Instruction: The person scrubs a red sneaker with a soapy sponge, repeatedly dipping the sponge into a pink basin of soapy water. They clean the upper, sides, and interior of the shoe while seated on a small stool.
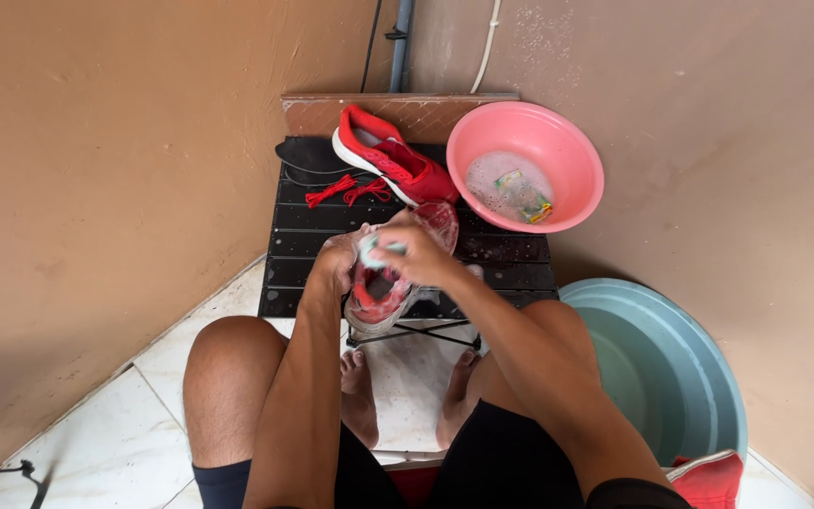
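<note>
Seated on a tiled floor (115, 424) in a corner of tan walls, you hold a soapy red shoe (383, 290) over the near edge of a low black slatted worktop (313, 236). Your left hand (336, 264) is closed around the shoe's side, its grip steadying it with the opening facing up. Your right hand (414, 253) has its grip clenched on a small pale brush (376, 247), pressed against the shoe's upper rim; foam covers much of the shoe, so how much of the brush touches it cannot be told. Farther back on the worktop lies a second red shoe (390, 162), on its side with its white sole toward the wall, and just beside it rest loose red laces (349, 191) and a dark insole (305, 155). A pink basin (567, 141) sits at the worktop's far right corner, holding sudsy water and a small green packet (523, 195). A larger blue-green tub (699, 377) stands on the floor by your right knee, with a red cloth (713, 479) at its near rim. Your bare feet rest beneath the worktop.
</note>
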